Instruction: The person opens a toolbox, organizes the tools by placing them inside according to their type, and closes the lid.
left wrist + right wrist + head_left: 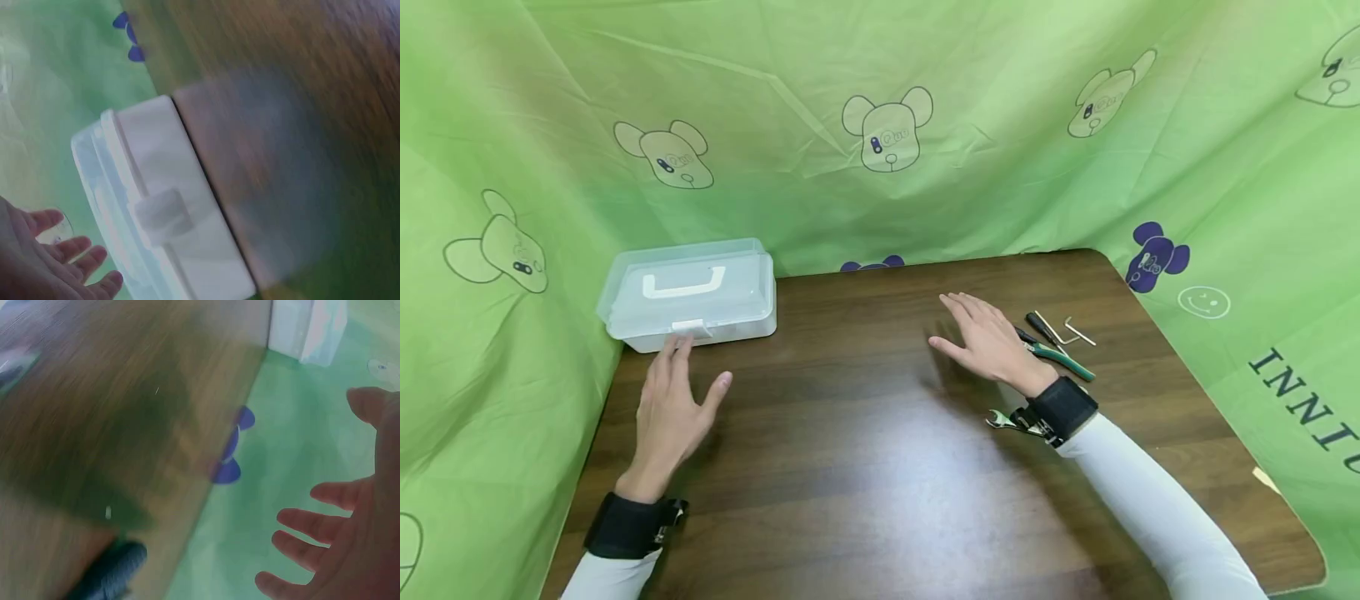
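My left hand [672, 417] is held just in front of a translucent plastic toolbox [625, 293], fingers extended and thumb spread. In the head view its fingertips overlap the front edge beside the white latch [688, 326]. The box's lid is down, with a white carry handle [683, 285] on top. Its latch [164, 217] faces the left wrist camera. My right hand [988, 340] holds nothing, its fingers stretched toward the back of the table. Close to it lie green-handled pliers [1063, 361]. An open-end wrench [1000, 420] is partly hidden by my right wrist strap.
Beyond the pliers lie a dark-handled screwdriver [1039, 327] and L-shaped hex keys [1081, 332]. The brown wooden table [850, 400] meets a green printed cloth [805, 200] at the back and sides. A small pale piece [1266, 479] shows at the right edge.
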Demonstrator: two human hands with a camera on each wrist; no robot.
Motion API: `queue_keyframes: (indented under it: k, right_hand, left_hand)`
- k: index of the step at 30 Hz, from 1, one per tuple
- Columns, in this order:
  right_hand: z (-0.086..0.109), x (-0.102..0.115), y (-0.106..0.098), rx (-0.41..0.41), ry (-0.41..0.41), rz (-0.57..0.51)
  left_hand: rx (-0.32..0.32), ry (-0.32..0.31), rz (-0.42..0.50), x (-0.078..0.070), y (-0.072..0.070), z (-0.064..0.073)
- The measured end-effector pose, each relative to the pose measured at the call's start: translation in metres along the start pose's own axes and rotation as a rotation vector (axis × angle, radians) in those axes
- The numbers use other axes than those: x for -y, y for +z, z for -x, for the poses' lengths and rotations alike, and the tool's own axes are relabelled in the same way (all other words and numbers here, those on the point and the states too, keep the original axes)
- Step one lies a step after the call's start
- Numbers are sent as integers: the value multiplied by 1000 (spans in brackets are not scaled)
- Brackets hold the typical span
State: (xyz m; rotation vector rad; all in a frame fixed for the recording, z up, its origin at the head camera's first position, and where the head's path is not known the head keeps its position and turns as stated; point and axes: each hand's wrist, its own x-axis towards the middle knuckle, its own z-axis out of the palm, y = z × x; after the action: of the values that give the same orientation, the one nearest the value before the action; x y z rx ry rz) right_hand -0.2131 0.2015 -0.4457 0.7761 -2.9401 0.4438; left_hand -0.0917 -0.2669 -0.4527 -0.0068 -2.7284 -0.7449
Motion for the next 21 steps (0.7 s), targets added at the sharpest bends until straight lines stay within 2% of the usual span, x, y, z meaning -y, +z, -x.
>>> queue_keyframes:
  k: [5,9,13,17,21]
  right_hand:
    - [-18,5,6,46,49,-90]
    - [-31,8,11,51,62,-138]
    - [-43,10,18,68,73,-172]
    - [-54,16,24,90,85,-206]
    - [-66,24,29,108,90,-238]
  left_hand:
    - [6,-134,92,13,-10,-3]
    - [4,-212,191,26,-16,-6]
    - [-21,-288,312,40,-21,-8]
    - [-42,-403,415,54,-25,-12]
    - [-96,-486,519,67,-26,-19]
